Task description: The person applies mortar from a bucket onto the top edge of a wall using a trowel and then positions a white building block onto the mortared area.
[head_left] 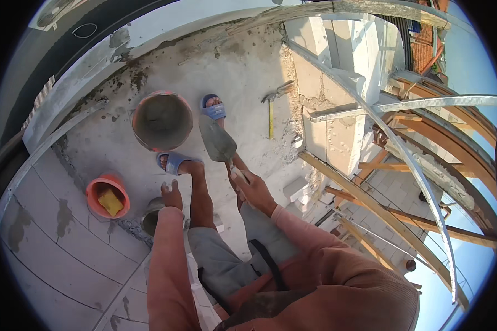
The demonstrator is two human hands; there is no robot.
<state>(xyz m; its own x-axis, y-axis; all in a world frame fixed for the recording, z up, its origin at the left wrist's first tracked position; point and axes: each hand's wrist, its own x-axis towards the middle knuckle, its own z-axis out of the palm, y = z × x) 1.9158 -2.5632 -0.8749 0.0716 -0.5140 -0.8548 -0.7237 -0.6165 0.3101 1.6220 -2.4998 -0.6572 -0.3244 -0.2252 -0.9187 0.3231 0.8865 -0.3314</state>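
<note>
My right hand (252, 190) grips the handle of a trowel (217, 140), whose mortar-coated blade points forward by my right sandal. My left hand (171, 194), dusted grey, hangs with its fingers apart above a partly hidden grey container (151, 219). Ahead, a large bucket (161, 118) holds wet grey mortar. To the left, a smaller orange bucket (107, 182) has a yellow sponge (111, 204) inside.
My blue sandals stand on a dusty concrete floor (248, 66). A yellow-handled hammer (270, 118) lies to the right. Block walls (61, 248) border the left. Metal strips (403, 102) and timber beams (403, 212) cross the right side, with open drops between.
</note>
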